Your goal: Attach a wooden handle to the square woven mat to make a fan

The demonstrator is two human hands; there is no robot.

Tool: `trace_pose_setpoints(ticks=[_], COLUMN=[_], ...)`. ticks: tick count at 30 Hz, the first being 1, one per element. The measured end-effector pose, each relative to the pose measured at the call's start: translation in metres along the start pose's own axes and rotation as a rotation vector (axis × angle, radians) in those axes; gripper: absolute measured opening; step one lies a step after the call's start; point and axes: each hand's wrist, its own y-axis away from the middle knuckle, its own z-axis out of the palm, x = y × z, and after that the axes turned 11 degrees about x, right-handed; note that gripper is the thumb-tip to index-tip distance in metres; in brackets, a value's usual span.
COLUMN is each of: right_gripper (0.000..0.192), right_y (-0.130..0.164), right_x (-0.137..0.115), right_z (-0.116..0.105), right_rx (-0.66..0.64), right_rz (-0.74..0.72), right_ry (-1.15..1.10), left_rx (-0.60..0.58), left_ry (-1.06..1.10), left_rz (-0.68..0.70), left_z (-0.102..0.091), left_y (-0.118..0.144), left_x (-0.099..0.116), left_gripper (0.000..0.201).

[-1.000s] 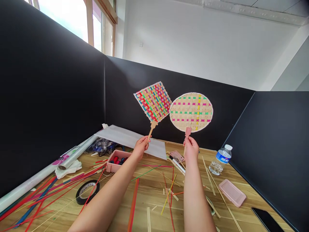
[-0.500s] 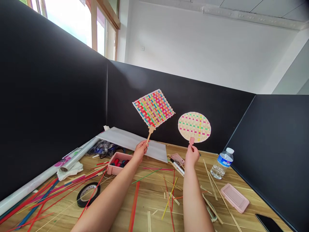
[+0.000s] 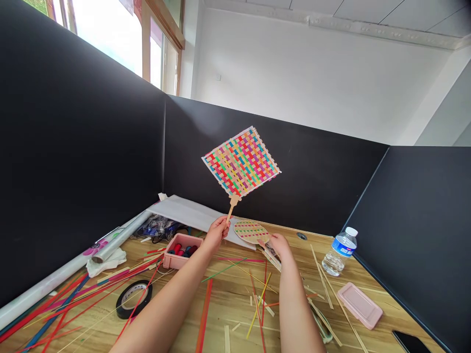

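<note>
Hands at work: left hand (image 3: 216, 232) pinches the square woven fan (image 3: 241, 162) upright by its stick; right hand (image 3: 278, 243) grips the round fan (image 3: 251, 231) lying low over the counter (image 3: 228, 299), just beyond its fingers.

The square woven fan (image 3: 241, 162) carries a dense multicoloured check of red, pink, green, blue, yellow and tan strips, on a plain tan wooden handle. The oval woven fan (image 3: 250, 231) is pale tan with thin pink and green lines. Loose strips (image 3: 91, 294) on the light brown wood-grain table (image 3: 228, 299) are mostly red, with some blue, green, yellow and tan. The tape roll (image 3: 133, 297) is black, the small box (image 3: 183, 250) and its lid (image 3: 358, 304) pink, and the water bottle (image 3: 339, 250) clear with a blue label and white cap.
</note>
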Motion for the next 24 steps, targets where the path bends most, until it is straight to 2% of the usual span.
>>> trace_pose_setpoints(ticks=[4,6,9,11,13,16,20,24], right_gripper=[0.029,0.031,0.032,0.032,0.033,0.038,0.043,0.043], right_y=[0.009,0.018,0.026,0.025,0.018,0.007,0.002,-0.001], right_x=[-0.03,-0.041,-0.046,-0.044,-0.042,-0.049,-0.07,-0.081], right_z=[0.02,0.036,0.055,0.059,0.051,0.023,-0.021,-0.042], right_rx=[-0.225,-0.294,-0.289,-0.239,-0.188,-0.123,-0.015,0.081], right_rz=[0.127,0.162,0.2,0.218,0.211,0.131,-0.079,-0.266], right_ry=[-0.205,-0.328,-0.481,-0.546,-0.594,-0.659,-0.706,-0.563], left_rx=[-0.004,0.012,0.052,0.107,0.188,0.312,0.431,0.514], left_ry=[-0.034,-0.063,-0.125,-0.175,-0.218,-0.249,-0.211,-0.114], left_rz=[0.003,0.006,-0.017,-0.044,-0.073,-0.122,-0.151,-0.106], left_z=[0.022,0.034,0.047,0.049,0.046,0.037,0.022,0.01], left_y=[0.014,0.025,0.038,0.043,0.043,0.032,0.012,-0.002], left_x=[-0.016,-0.028,-0.046,-0.053,-0.054,-0.043,-0.01,0.026], left_gripper=[0.038,0.035,0.028,0.026,0.022,0.018,0.03,0.03])
